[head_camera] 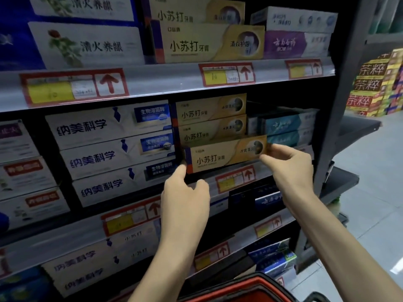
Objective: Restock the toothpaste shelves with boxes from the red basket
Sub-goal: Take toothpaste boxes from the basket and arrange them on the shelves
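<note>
- Gold toothpaste box (224,156): held lengthwise at the front of the middle shelf, tilted with its right end higher. It sits just in front of and below two matching gold boxes (210,123) stacked on that shelf.
- Right hand (290,168): pinches the box's right end, thumb on the front face and fingers curled over the top edge.
- Left hand (185,199): index fingertip at the box's lower-left corner, thumb raised just below the bottom edge, other fingers curled. Motion blur at the corner leaves it unclear whether this hand grips the box or only steadies it.
- Red basket (237,288): only its rim shows, at the bottom edge of the view below the forearms; its contents are hidden.
- White boxes with a blue tie mark (109,153): three stacked just left of the gold boxes.
- Teal boxes (285,127): stacked just right of the gold boxes, set further back.
- Price tag (235,178): red-framed, with an upward arrow, on the shelf rail directly under the held box.
- Yellow cartons (375,83): stacked on the floor, far right, well apart from the shelving.
</note>
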Motion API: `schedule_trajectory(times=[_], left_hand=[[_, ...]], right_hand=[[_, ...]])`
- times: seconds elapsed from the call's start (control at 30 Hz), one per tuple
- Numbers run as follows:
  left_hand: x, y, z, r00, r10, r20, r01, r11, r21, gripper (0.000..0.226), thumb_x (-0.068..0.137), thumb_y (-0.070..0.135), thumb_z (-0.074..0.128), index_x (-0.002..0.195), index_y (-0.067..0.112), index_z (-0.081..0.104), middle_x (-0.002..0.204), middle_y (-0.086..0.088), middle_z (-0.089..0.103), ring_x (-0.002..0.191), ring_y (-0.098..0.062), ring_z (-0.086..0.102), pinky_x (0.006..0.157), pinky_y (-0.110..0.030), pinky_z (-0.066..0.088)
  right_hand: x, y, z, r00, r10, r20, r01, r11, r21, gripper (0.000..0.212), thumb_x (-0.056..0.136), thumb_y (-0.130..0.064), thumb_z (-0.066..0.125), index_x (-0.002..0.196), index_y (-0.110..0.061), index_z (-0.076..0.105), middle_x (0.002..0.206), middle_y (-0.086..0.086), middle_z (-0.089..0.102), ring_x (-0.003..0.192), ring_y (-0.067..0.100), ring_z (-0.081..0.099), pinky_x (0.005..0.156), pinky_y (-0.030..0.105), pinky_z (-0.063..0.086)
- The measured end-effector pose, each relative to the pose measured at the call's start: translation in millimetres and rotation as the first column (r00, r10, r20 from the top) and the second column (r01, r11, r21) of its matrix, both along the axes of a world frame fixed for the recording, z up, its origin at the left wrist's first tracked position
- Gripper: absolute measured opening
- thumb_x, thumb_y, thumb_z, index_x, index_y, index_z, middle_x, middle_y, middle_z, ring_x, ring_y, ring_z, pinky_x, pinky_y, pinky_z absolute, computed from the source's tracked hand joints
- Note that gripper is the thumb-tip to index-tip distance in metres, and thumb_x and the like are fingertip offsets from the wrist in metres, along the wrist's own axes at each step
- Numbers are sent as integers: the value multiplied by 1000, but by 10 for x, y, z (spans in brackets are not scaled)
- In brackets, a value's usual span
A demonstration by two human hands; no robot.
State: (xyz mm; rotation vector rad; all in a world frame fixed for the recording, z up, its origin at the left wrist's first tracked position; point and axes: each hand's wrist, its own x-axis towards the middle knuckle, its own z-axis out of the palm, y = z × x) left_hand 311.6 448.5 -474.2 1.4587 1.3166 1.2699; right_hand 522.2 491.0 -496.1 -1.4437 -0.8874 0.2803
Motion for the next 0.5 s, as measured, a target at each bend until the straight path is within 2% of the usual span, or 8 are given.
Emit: schedule_trajectory(times=[0.03,0.1,0.17,0.27,0.3,0.37,0.43,0.5], left_hand=[[5,3,-9,1000,-5,-16,5,1000,-22,65,104,12,53,162,20,24,60,23,50,36,23,39,36,0,28],[12,32,-32,999,-4,-35,2,999,-54,65,104,12,53,162,20,24,68,25,38,33,22,38,35,-1,26],[12,39,-13,999,-18,-37,15,997,-70,63,104,11,54,161,19,28,54,21,39,32,19,38,35,-1,25],[6,74,-36,999,-41,-8,40,997,-67,63,103,15,55,160,23,29,61,12,40,36,1,43,42,-8,33],[4,95,-57,999,-45,8,46,997,-69,64,103,17,55,161,26,28,63,2,46,43,-4,42,48,-16,38],[9,121,-93,999,-50,17,51,996,-67,67,102,19,55,161,29,25,69,-8,53,59,-18,46,55,-29,41],[8,112,-99,998,-63,19,64,997,-53,69,101,21,56,162,30,23,68,-8,56,61,-19,47,56,-31,42],[1,90,-91,998,-65,22,66,997,-42,69,101,23,56,162,31,22,73,-9,62,60,-18,50,55,-28,45]], right_hand=[[9,3,8,1000,3,23,-2,999,-40,41,83,-22,82,123,-19,76,108,-10,76,105,9,69,100,38,55],[21,-10,51,997,17,69,-10,995,-96,35,85,-25,77,120,-22,75,99,-18,72,98,7,67,93,36,55],[4,-29,99,991,40,124,-21,988,-152,30,87,-30,72,117,-28,75,90,-23,69,93,9,67,84,35,54],[-49,-28,122,979,80,190,-33,971,-237,49,86,-33,65,135,-25,66,90,-15,69,93,16,66,88,40,55],[-61,-23,124,976,86,202,-33,967,-251,57,85,-36,63,142,-24,61,96,-12,70,98,17,66,91,41,55],[-86,-20,121,976,115,184,-66,964,-256,68,85,-38,62,150,-23,51,125,-5,70,119,21,62,98,39,50],[-111,-35,113,980,132,151,-92,964,-248,72,92,-31,63,159,-21,38,155,-1,50,137,22,50,102,35,41],[-107,-51,93,980,129,155,-90,968,-234,74,95,-24,63,161,-23,30,163,-2,39,143,21,44,102,34,39]])
